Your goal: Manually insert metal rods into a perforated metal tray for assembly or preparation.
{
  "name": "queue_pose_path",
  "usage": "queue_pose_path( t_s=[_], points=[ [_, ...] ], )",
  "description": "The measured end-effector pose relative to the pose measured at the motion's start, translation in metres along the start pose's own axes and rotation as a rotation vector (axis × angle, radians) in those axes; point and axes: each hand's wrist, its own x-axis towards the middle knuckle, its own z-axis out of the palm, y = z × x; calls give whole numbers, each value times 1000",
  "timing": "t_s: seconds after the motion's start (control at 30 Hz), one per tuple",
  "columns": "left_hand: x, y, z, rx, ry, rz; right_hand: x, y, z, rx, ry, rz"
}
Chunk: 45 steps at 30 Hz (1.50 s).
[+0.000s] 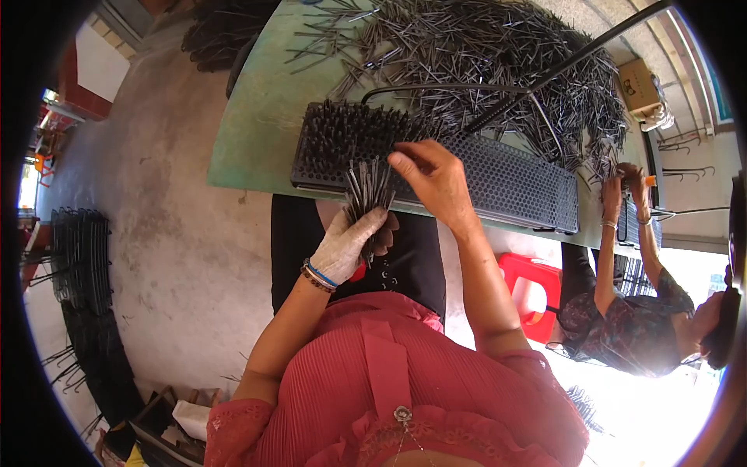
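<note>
My left hand [348, 243], in a whitish glove, grips a bundle of thin dark metal rods [369, 185], their ends fanned upward, in front of the table edge. To its right, my bare right hand [437, 185] hovers over the near side of a long black perforated tray [517, 187]. Its thumb and forefinger are drawn together; whatever they pinch, if anything, is too small to tell. Upright rods [342, 140] fill the tray's left part, while the holes farther right show bare.
A large heap of loose rods [498, 66] covers the back of the green table [253, 128]. A black bent metal frame [537, 87] crosses above the tray. At right a co-worker [630, 311] handles rods, beside a red stool [533, 292]. Dark racks [82, 265] stand left.
</note>
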Motion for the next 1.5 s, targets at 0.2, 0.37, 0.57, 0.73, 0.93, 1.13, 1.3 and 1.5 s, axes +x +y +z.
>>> queue_pose_path(
  t_s=[0.2,0.37,0.57,0.73,0.93,1.13,1.3,1.5],
  points=[
    [0,2,3,75,-59,7,-3,13,0,264,-201,236],
    [5,-13,-7,-56,29,-11,11,9,-4,289,64,193],
    [6,-13,-3,-86,79,-72,25,6,20,305,373,37],
    [9,-18,-12,-85,63,-62,25,1,38,132,381,-43],
    [6,-13,-8,-57,62,-57,20,-9,44,98,430,-129],
    [7,-15,-11,-83,52,-55,19,-5,49,25,400,-191],
    [10,-20,-17,-101,45,-64,18,3,55,-58,351,-239],
    [9,-17,-16,-90,71,-62,23,0,53,-175,267,-307]
  ],
)
